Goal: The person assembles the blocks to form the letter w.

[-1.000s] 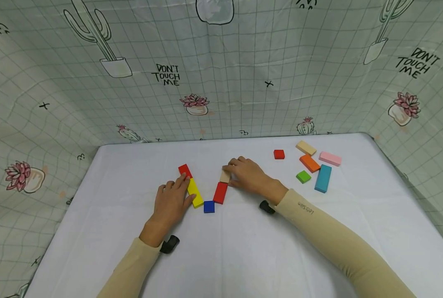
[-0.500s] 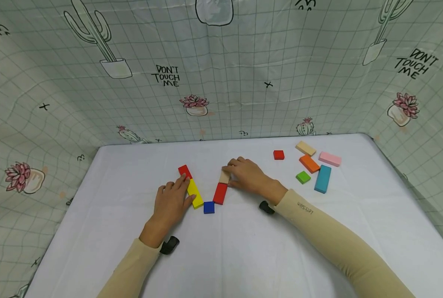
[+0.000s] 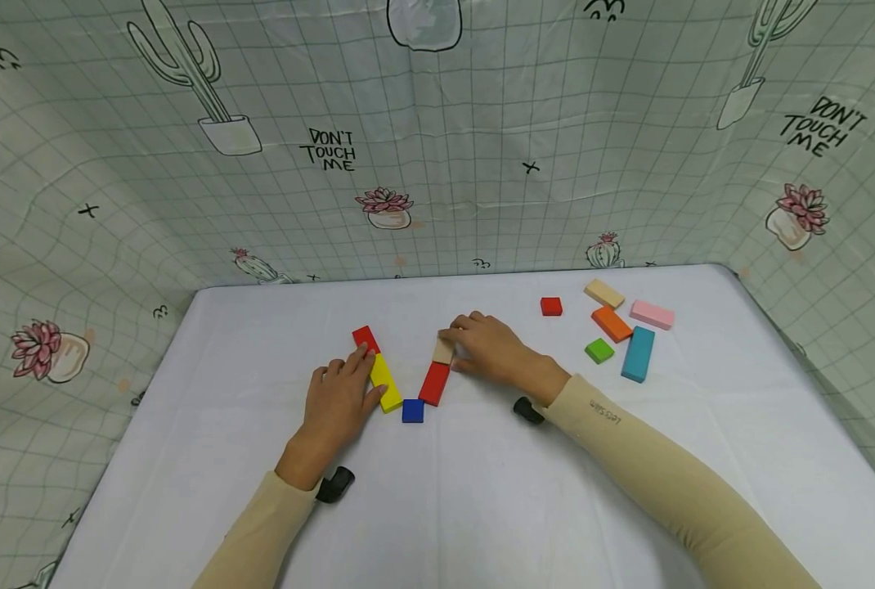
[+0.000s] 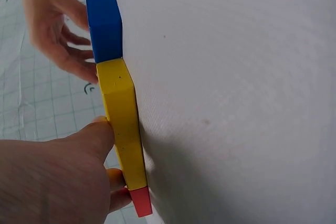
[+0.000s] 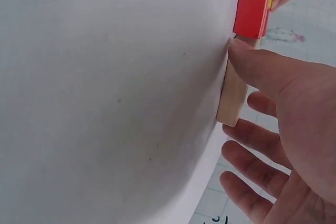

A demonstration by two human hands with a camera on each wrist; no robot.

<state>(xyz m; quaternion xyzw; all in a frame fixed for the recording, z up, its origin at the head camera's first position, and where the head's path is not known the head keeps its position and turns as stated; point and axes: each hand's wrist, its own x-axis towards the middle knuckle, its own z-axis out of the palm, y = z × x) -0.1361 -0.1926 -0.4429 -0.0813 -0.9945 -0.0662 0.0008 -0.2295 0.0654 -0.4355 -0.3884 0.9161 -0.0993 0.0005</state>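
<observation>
While L hand (image 3: 339,398) rests on bright yellow oblong block (image 3: 387,381), R hand (image 3: 491,349) pinches pale wooden block (image 3: 443,350)

Since its fingers lie extended & relaxed, L hand grips nothing: thumb on top of yellow oblong block, index fingertip nr the join w/ a short red block (image 3: 365,338) at the far end. R hand is nearly closed, thumb & index on pale wooden block, which lies flat on white tabletop (image 3: 482,507), end to end w/ a red oblong block (image 3: 434,384). Small square blue block (image 3: 412,411) sits btwn the near ends of both rows, so all 5 make a V shape.

Far R, well apart: square red block (image 3: 551,307), tan oblong block (image 3: 603,293), orange oblong block (image 3: 612,324), pink oblong block (image 3: 652,314), small green block (image 3: 599,350) & teal oblong block (image 3: 638,354). Behind tabletop hangs grid-pattern cloth w/ cactus prints (image 3: 467,147).
</observation>
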